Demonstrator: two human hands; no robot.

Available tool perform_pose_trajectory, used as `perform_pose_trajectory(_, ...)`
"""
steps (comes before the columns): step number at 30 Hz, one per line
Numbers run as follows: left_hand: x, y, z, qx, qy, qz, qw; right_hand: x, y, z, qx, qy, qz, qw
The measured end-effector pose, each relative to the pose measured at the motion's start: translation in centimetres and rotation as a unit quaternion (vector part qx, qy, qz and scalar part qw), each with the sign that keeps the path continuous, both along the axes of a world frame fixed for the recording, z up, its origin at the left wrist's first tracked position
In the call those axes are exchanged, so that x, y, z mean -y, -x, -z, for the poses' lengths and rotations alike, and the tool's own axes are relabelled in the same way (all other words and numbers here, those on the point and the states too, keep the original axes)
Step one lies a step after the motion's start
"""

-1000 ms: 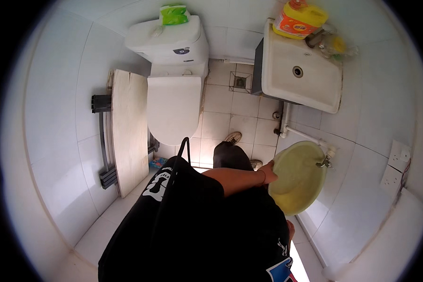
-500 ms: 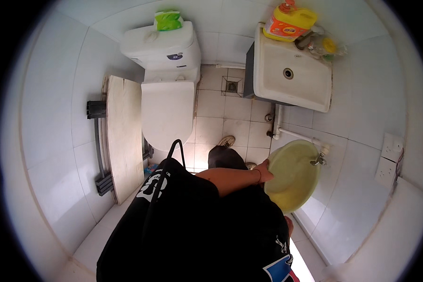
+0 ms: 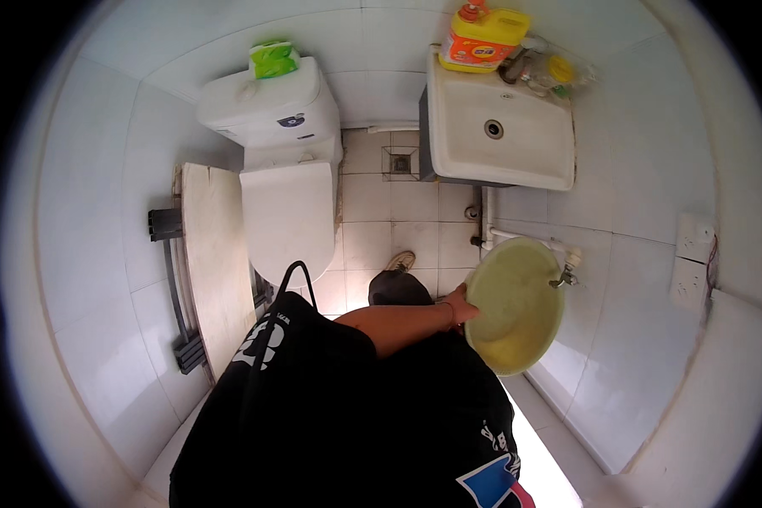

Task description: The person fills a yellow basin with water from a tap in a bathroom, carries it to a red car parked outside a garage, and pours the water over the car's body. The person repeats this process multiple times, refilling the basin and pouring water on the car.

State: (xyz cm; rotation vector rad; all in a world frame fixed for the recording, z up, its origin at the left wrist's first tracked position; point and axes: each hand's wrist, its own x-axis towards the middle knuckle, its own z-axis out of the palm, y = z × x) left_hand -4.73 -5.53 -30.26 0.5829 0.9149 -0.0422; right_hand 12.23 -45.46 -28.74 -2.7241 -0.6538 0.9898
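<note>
A round, pale green basin (image 3: 521, 292) is held under the wall tap (image 3: 565, 276) on the right, its inner side facing up toward me. My left hand (image 3: 460, 306) reaches across my body and grips the basin's left rim, fingers closed round the edge. What looks like a shallow layer of yellowish liquid or a wet sheen lies in the basin's lower part; which of these I cannot tell. My right arm is hidden under my black shirt, and my right hand does not show.
A white sink (image 3: 508, 152) stands ahead to the right, with a yellow detergent jug (image 3: 485, 41) and a clear bottle (image 3: 550, 74) on its back ledge. The closed toilet (image 3: 288, 212) is at left, carrying a green tissue pack (image 3: 274, 60). A wooden board (image 3: 216, 262) leans beside it.
My view has shifted, so the room's fixtures sit further left. The basin stays by the tap in my left hand. Part of my right hand, seen below the basin before, is now hidden.
</note>
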Motion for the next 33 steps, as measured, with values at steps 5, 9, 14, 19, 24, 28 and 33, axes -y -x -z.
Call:
perform_pose_trajectory(5,-2.1,1.0,-1.3,0.075,-0.022,0.026,0.997,4.5,-0.1,3.3,0.082,-0.107,-0.141,0.981)
perform_pose_trajectory(9,-2.9,4.2,1.6,0.002,-0.024,-0.012,1.000,-5.8,4.0,0.8,-0.049,-0.024,0.049,0.997)
perform_pose_trajectory(14,-2.5,3.9,0.7,0.005,-0.017,-0.005,1.000,-5.2,3.9,-0.3,-0.018,0.208,-0.145,0.967)
perform_pose_trajectory(19,-4.1,7.4,1.4,-0.025,-0.042,-0.004,0.999,-3.3,6.6,4.0,-0.022,-0.005,0.009,1.000)
perform_pose_trajectory(24,-5.1,8.7,-1.3,0.013,-0.029,-0.009,0.999,3.1,5.1,9.5,-0.070,-0.131,-0.093,0.985)
perform_pose_trajectory(28,-2.1,3.2,-2.6,-0.010,-0.048,0.010,0.999,3.9,3.3,8.3,-0.040,-0.067,-0.024,0.997)
perform_pose_trajectory(33,0.3,1.4,-0.6,-0.005,0.002,0.015,1.000,0.6,2.8,4.9,-0.039,0.003,0.023,0.999)
